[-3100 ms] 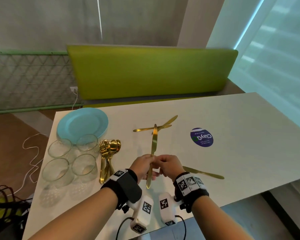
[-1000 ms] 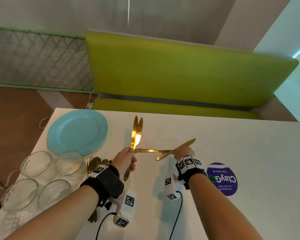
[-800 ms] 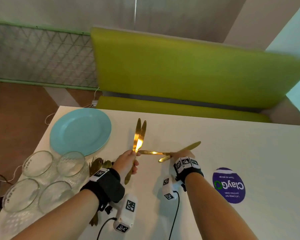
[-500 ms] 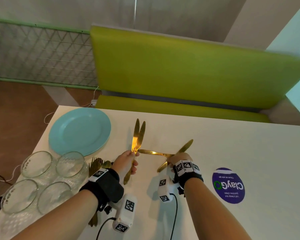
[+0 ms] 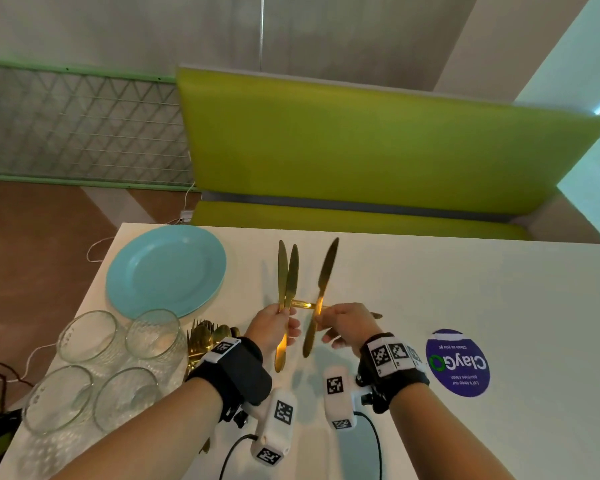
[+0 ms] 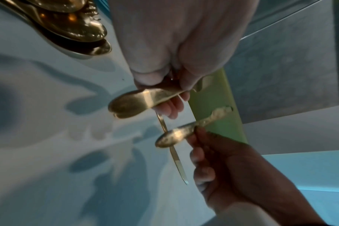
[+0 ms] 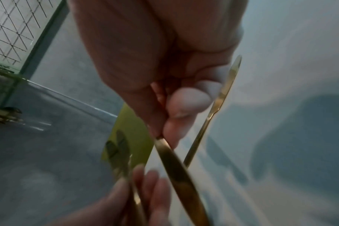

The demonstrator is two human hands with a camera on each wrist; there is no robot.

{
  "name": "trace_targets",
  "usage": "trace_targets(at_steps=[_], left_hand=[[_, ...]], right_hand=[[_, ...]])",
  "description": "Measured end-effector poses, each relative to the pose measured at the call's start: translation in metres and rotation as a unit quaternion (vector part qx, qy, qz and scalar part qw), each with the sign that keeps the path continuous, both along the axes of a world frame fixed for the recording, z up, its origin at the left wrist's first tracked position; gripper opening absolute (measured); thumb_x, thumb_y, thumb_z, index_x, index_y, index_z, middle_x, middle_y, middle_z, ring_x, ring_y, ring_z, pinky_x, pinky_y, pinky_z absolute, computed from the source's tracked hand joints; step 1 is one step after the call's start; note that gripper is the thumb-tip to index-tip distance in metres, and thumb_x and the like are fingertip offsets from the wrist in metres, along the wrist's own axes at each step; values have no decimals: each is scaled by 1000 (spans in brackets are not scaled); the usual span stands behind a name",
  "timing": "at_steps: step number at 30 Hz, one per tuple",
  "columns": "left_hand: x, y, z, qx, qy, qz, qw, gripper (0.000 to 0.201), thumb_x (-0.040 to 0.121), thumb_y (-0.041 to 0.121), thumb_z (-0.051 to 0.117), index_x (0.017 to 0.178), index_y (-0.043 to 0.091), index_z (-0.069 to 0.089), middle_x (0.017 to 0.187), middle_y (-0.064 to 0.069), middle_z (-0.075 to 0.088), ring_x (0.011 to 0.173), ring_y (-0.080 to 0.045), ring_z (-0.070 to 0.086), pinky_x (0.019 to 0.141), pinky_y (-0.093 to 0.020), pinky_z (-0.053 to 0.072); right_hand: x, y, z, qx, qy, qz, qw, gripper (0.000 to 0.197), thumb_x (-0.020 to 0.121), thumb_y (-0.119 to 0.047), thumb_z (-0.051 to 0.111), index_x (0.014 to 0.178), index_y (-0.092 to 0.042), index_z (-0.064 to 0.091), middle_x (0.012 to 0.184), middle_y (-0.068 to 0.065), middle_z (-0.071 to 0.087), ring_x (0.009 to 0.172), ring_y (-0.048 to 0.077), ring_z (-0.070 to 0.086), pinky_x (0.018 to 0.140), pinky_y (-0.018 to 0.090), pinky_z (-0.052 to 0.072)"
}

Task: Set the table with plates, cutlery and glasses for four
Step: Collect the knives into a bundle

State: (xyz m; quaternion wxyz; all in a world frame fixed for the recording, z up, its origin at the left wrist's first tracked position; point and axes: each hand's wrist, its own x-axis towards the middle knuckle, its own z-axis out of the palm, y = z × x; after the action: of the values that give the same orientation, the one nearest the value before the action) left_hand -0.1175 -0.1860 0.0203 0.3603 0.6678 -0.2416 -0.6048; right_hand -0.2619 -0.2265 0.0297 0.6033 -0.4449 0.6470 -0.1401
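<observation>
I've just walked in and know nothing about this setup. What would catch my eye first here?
Probably the gold knives held upright over the white table: the left hand grips two knives together, and the right hand holds a third knife beside them. To the left lie a turquoise plate and four clear glass bowls, and behind the table stands a bright lime-green bench.

Plate (image 5: 165,268), glasses (image 5: 118,362) and spoons (image 5: 208,337) crowd the counter's (image 5: 465,289) left end; right of the sticker (image 5: 458,362) lies open room.
</observation>
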Motion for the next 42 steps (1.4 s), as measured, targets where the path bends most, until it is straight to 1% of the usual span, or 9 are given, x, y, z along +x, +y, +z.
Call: trace_targets(at_steps=[6,11,16,19,24,27,36,39,42], left_hand=[[4,8,1,1,-19,-36,999,25,100,23,35,91,18,58,101,-14,63,99,-29,60,91,-41,51],[13,14,-1,9,-15,-33,999,19,99,22,41,97,13,57,91,-11,63,87,-25,62,71,-30,51],[25,14,-1,24,-24,-21,999,19,99,16,41,111,5,51,104,-12,64,92,-26,65,76,-32,54],[36,14,-1,26,-29,19,999,12,100,13,38,104,6,47,87,-8,62,72,-19,60,64,-27,49],[52,20,-6,29,-53,44,997,17,99,10,38,85,9,47,73,-6,55,58,-16,50,55,-26,46],[58,25,-6,27,-50,60,997,15,99,10,39,87,8,47,73,-6,55,57,-16,49,56,-26,44],[56,35,-5,33,-41,71,996,12,99,10,39,90,7,48,75,-6,56,60,-16,52,57,-27,45],[45,38,-3,32,-43,58,997,12,98,10,40,92,7,49,76,-6,57,61,-16,54,58,-27,47],[35,43,0,28,-32,42,998,11,98,11,41,98,5,50,76,-6,57,63,-15,54,59,-26,47]], right_hand=[[27,13,-5,-16,21,98,995,18,90,-11,59,73,-14,66,70,0,68,50,8,54,45,17,43],[43,17,-9,-11,42,131,990,14,90,-11,57,82,-9,69,69,1,67,46,7,52,44,17,41],[50,10,-6,-12,97,146,984,15,90,-18,58,90,-8,70,74,-1,66,51,8,52,48,17,43],[44,-5,-13,-12,151,76,986,20,91,-23,57,96,-7,67,75,0,64,53,8,54,47,16,46],[40,-20,-30,-1,181,-24,983,45,94,-31,46,129,-4,50,123,16,61,108,29,61,95,39,50],[37,-18,-29,-87,244,-12,966,49,93,-20,45,141,-17,35,125,9,55,117,27,54,98,35,47],[13,-6,-35,47,173,-34,983,33,76,-7,68,109,-7,63,84,6,61,84,21,59,80,33,56],[6,8,-37,19,268,-7,963,14,79,-13,63,86,-1,66,88,8,66,81,24,65,73,31,57],[-2,23,-34,-4,330,10,944,23,79,-19,66,62,-8,55,76,8,62,68,24,59,58,23,45]])
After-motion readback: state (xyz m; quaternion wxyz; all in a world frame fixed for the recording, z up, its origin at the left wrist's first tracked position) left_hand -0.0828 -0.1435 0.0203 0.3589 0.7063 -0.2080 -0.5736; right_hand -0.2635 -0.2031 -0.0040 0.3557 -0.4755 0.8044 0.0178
